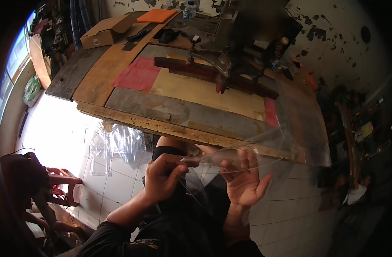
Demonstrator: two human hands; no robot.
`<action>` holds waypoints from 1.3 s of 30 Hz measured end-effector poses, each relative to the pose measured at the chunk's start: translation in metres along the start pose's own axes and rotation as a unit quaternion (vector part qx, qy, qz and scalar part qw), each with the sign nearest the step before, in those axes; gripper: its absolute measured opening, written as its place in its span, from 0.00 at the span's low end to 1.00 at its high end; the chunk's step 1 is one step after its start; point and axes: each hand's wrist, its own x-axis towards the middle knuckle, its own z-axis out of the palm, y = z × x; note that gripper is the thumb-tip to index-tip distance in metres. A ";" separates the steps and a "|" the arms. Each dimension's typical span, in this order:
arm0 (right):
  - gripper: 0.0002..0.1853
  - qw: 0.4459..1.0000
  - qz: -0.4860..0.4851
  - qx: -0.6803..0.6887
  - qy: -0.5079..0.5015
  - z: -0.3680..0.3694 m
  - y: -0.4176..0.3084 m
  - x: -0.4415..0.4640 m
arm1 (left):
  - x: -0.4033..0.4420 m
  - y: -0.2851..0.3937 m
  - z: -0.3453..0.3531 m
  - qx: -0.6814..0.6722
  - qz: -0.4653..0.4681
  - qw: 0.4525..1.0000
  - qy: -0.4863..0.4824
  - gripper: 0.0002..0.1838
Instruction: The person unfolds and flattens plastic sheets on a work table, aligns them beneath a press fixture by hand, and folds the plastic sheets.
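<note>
Clear plastic sheet (264, 141) stretches from my left hand toward the right, over the front edge of the worktable. My left hand (165, 173) pinches one end of it between fingers and thumb, below the table's edge. To its right, my right hand (246, 182) is palm up with its fingers spread, behind or against the see-through film. Beyond both hands lies the worktable (149, 107), with a yellow sheet (196, 88) between pink patches under a dark red bar (204, 73) of a machine.
A cardboard box (102, 34), an orange folder (156, 16) and a bottle (189, 10) stand or lie at the table's back. Clear plastic bags (119, 143) hang at its front left. A red stool (63, 186) and another person (24, 184) are at the lower left.
</note>
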 end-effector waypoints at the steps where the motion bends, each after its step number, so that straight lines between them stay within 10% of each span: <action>1: 0.47 0.997 0.052 -0.048 -0.008 0.000 -0.002 0.000 | 0.000 -0.001 -0.001 0.000 0.001 1.000 0.000 0.06; 17: 0.38 0.993 -0.118 -0.009 0.032 -0.010 -0.036 0.013 | 0.001 -0.030 -0.010 -0.136 -0.028 0.989 -0.047 0.06; 25: 0.22 0.925 0.271 -0.222 0.145 -0.027 0.013 -0.109 | 0.034 -0.037 -0.043 -0.173 -0.024 0.975 0.135 0.11; 31: 0.18 0.649 0.611 -0.438 0.113 0.009 -0.084 -0.159 | 0.056 -0.040 -0.084 -0.122 0.002 0.975 0.184 0.11; 35: 0.29 0.758 0.205 -0.570 0.244 0.039 -0.141 -0.118 | 0.059 -0.051 -0.089 -0.116 0.015 0.977 0.177 0.12; 39: 0.45 0.692 0.008 -0.710 0.130 0.035 -0.107 -0.016 | 0.055 -0.057 -0.085 -0.160 0.022 0.978 0.133 0.10</action>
